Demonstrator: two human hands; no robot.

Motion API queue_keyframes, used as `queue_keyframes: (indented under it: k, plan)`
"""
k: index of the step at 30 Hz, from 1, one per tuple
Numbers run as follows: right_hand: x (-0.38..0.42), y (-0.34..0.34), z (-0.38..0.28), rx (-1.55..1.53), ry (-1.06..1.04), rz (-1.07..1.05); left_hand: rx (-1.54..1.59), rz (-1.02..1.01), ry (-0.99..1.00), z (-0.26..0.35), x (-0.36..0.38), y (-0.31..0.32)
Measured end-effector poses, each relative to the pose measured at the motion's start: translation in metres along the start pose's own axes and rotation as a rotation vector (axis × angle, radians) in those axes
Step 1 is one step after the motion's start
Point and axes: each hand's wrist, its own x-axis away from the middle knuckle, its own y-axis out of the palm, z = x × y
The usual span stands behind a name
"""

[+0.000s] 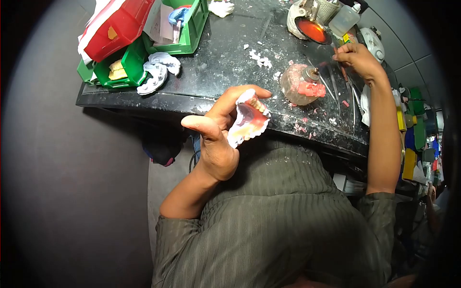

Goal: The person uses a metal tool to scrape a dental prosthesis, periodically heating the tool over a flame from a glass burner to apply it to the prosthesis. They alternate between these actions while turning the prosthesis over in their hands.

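Note:
My left hand [216,129] holds a dental cast [249,126] in front of the table edge. White teeth are set along the cast's rim, with pink wax around them, and its hollow side faces right. The thumb stretches out to the left while the palm and other fingers support the cast. At the right of the table my right hand [359,60] pinches a thin tool with a reddish-brown handle [343,71]; its working end cannot be made out. Close by, a dark pan [314,30] holds bright orange-red material.
A glass burner [293,84] with a pink wax piece [311,90] stands near the front edge. Metal tools [354,103] lie to its right. Green bins [192,36], a red bin [122,29] and plaster casts [156,74] sit left. A squeeze bottle [344,20] stands behind.

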Motion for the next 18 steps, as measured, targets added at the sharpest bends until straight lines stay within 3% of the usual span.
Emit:
queue_keyframes:
  k: [5, 7, 9, 12, 18]
  plan:
    - [0.036, -0.026, -0.024, -0.086, -0.067, 0.141, 0.021, 0.077, 0.022, 0.003, 0.000, 0.007]
    - [0.048, -0.034, -0.023, -0.089, -0.250, 0.327, -0.061, 0.061, 0.025, 0.005, -0.002, 0.006]
    - [0.062, -0.040, -0.022, -0.102, -0.237, 0.384, -0.009, 0.030, -0.023, 0.004, 0.000, 0.001]
    - [0.097, -0.030, -0.040, -0.356, -0.408, 0.592, 0.062, 0.014, -0.093, 0.000, -0.001, -0.001]
    - [0.131, 0.006, -0.039, -0.659, -0.640, 0.477, 0.169, -0.010, -0.153, -0.005, -0.004, -0.007]
